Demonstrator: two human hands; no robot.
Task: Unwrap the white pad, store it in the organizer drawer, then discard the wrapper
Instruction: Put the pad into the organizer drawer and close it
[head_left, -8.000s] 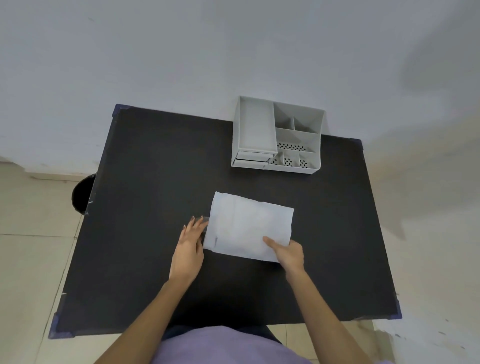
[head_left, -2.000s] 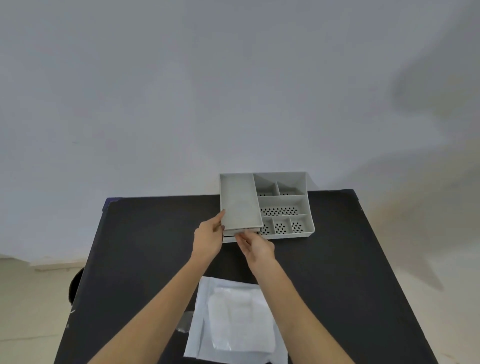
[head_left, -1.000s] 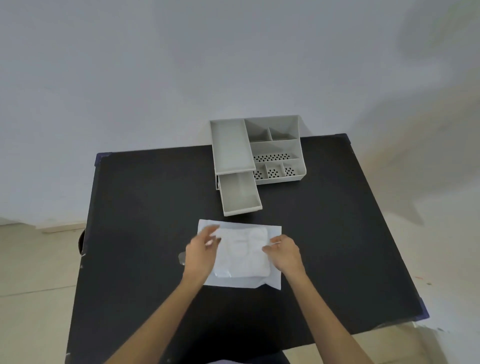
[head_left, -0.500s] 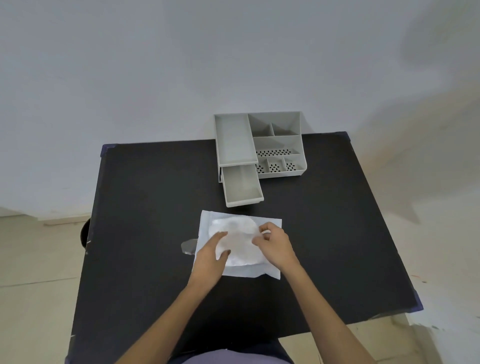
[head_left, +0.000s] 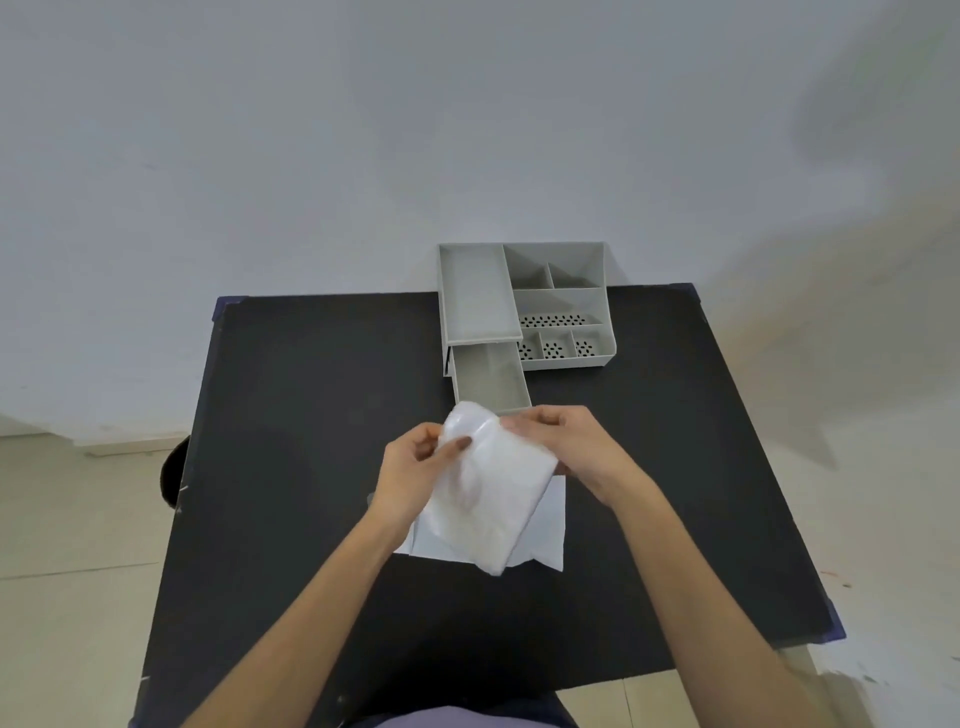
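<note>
The white pad (head_left: 488, 488) is lifted off the table, folded and hanging slightly, held at its far end between both hands. My left hand (head_left: 410, 473) pinches its left edge; my right hand (head_left: 576, 452) grips its right edge. The flat pale wrapper (head_left: 545, 540) lies on the black table (head_left: 311, 415) beneath the pad, partly hidden by it. The grey organizer (head_left: 561, 312) stands at the table's far edge, and its drawer (head_left: 488, 384) is pulled out toward me, just beyond the pad's far end. The drawer's visible inside looks empty.
A white wall rises right behind the organizer. A dark round object (head_left: 171, 473) stands on the tiled floor (head_left: 67, 519) by the table's left edge. The organizer's top has a long tray and several small compartments, some perforated.
Both hands have lifted the pad off the wrapper and brought it up toward the open drawer. The wrapper stays flat on the table. Two seconds ago the hands were at the drawer, which then came open.
</note>
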